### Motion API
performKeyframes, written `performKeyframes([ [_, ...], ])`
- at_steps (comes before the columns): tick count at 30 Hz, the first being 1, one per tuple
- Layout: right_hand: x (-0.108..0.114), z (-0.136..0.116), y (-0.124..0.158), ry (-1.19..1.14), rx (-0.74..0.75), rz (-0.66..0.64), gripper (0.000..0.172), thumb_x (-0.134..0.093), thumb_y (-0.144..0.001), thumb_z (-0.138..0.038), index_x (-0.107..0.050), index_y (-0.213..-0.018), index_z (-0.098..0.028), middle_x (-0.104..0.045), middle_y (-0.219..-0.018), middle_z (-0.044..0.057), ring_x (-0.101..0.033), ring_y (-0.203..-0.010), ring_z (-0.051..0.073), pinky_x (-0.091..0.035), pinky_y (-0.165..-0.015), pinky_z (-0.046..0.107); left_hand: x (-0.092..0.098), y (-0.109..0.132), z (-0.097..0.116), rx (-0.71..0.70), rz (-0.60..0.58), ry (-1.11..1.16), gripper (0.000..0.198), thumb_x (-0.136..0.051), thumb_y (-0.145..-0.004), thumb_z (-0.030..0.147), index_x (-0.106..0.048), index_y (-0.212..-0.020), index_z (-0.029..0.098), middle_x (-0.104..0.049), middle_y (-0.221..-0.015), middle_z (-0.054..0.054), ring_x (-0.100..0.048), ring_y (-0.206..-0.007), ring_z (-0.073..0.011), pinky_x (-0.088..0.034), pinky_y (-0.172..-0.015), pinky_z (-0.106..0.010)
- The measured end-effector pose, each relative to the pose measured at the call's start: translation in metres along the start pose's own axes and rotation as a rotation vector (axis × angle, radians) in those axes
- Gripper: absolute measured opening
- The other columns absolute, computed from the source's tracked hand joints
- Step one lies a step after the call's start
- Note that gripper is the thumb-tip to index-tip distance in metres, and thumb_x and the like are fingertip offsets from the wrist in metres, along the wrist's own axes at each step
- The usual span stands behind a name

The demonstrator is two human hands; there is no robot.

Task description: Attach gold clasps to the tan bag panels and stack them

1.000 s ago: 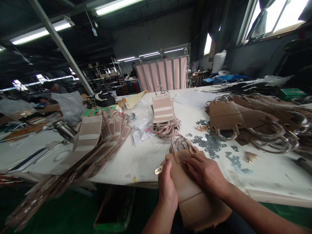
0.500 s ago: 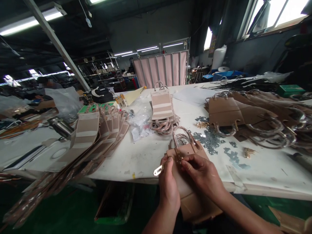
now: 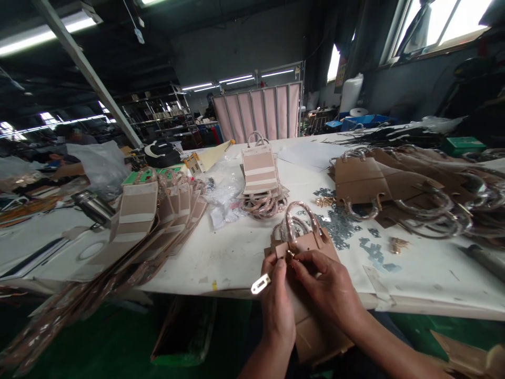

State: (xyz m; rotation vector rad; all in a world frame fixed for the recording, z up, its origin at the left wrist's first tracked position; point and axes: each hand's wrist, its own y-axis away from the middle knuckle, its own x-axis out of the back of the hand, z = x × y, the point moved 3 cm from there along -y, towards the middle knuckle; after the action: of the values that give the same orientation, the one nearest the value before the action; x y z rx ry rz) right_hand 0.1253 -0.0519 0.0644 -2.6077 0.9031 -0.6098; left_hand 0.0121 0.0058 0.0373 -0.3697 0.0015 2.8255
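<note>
A tan bag piece [image 3: 305, 316] with a plastic-wrapped handle [image 3: 302, 213] hangs over the table's front edge towards me. My left hand [image 3: 277, 305] is closed on its upper left part, thumb in front. Beside that thumb a gold plate with a slot [image 3: 260, 284] sticks out to the left; what it is fixed to is hidden. My right hand [image 3: 327, 279] pinches a small gold fitting [image 3: 291, 253] against the front of the bag piece, just below the handle. The fingertips partly cover this fitting.
Flat grey metal plates [image 3: 341, 229] and gold fittings [image 3: 400, 245] lie to the right. Behind them are stacked brown bag pieces [image 3: 359, 181]. Striped bag pieces [image 3: 260, 171] are piled ahead, with more striped pieces [image 3: 136, 210] at left near a metal flask [image 3: 92, 208].
The gold plate has tipped and shifted slightly down relative to my left hand. The handle stands a little higher. My right fingers stay at the small fitting, which shows more clearly.
</note>
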Motion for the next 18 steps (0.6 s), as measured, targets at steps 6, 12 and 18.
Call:
performKeyframes([
  [6,0.0,-0.001,0.001,0.051,0.045,0.068,0.013,-0.066,-0.096,-0.03,-0.075,-0.089,-0.023,-0.077,-0.08,0.0,-0.072,-0.068,0.017,-0.055,-0.062,0.023,0.001,0.0,-0.004,0.018,0.038,0.007,0.034,-0.06,-0.1,0.049,-0.069,-0.117,0.021,-0.076,-0.116,-0.007,-0.068,-0.116,-0.0254,-0.053,-0.098,-0.032],
  [12,-0.005,0.001,0.002,0.047,0.005,0.064,0.015,-0.066,-0.096,-0.031,-0.076,-0.088,-0.024,-0.076,-0.079,0.0,-0.07,-0.066,0.017,-0.055,-0.065,0.024,0.002,0.002,-0.005,-0.009,0.043,-0.027,0.034,-0.058,-0.102,0.051,-0.07,-0.116,0.022,-0.075,-0.116,-0.007,-0.068,-0.114,-0.0244,-0.052,-0.1,-0.032],
  [18,-0.001,0.01,-0.007,-0.101,-0.179,-0.003,0.02,-0.068,-0.094,-0.039,-0.073,-0.084,-0.022,-0.074,-0.072,0.001,-0.069,-0.064,0.018,-0.054,-0.063,0.026,0.0,0.0,-0.007,0.01,0.052,0.008,0.036,-0.063,-0.098,0.052,-0.072,-0.113,0.02,-0.076,-0.112,-0.007,-0.069,-0.111,-0.0255,-0.054,-0.097,-0.034],
])
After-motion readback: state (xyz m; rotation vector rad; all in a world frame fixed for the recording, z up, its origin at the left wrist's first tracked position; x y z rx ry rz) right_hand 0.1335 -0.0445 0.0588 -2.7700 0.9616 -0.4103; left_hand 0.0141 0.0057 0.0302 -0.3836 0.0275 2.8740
